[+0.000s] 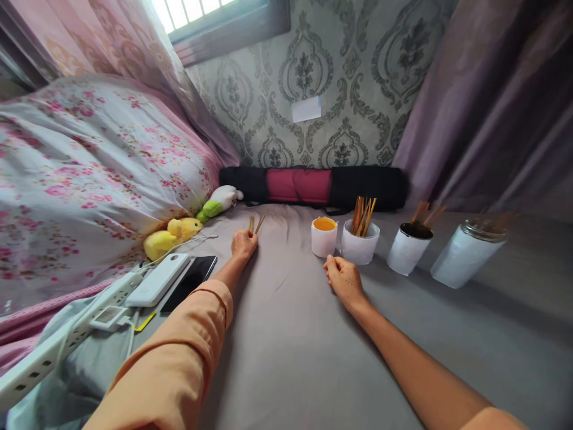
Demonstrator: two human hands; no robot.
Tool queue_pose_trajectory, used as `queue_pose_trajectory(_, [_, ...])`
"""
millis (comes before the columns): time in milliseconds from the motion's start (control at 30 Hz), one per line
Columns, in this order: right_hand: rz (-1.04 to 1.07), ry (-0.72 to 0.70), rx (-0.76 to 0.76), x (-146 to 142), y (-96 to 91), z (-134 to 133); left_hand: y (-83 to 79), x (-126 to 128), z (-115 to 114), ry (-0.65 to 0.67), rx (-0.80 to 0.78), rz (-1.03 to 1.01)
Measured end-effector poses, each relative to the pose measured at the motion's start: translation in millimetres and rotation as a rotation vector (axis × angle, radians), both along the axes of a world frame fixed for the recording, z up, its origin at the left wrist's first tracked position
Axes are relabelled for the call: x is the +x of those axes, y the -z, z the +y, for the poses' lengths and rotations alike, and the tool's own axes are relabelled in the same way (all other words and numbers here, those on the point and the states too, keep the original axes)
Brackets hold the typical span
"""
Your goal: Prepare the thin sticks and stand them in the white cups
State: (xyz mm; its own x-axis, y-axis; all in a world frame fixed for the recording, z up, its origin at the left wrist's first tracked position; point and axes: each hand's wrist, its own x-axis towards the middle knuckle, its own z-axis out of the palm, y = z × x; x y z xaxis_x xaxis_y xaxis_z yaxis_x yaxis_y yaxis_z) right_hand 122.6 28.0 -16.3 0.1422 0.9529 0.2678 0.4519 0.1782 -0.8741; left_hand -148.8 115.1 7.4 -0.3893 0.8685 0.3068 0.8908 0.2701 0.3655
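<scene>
My left hand (244, 243) rests on the grey sheet (286, 346) with its fingers closed round a few thin wooden sticks (256, 224) that poke up from the fist. My right hand (344, 278) lies on the sheet with fingers curled, just in front of two white cups; I cannot see anything in it. One cup (323, 236) holds an orange filling. The cup beside it (359, 243) holds a bunch of brown sticks (363, 215). Further right stand a dark-rimmed white cup (408, 249) with sticks and a white-wrapped glass jar (465, 253).
A floral quilt (89, 173) is heaped at the left with yellow and green plush toys (176, 233) at its foot. A white power bank (157, 278), a black phone (190, 276) and a power strip (67, 334) lie near my left arm. A black and red rolled bag (313, 186) lines the wall.
</scene>
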Motion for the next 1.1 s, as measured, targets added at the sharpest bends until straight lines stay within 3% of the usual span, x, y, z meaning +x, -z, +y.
queue_pose_trajectory(433, [0.016,0.004,0.004,0.8,0.3,-1.3,7.1,9.0,3.2,-0.064,0.016,0.103])
queue_pose_trajectory(1100, [0.021,-0.004,0.012,1.1,1.0,-2.4,-1.3,0.5,-2.3,0.042,-0.092,0.126])
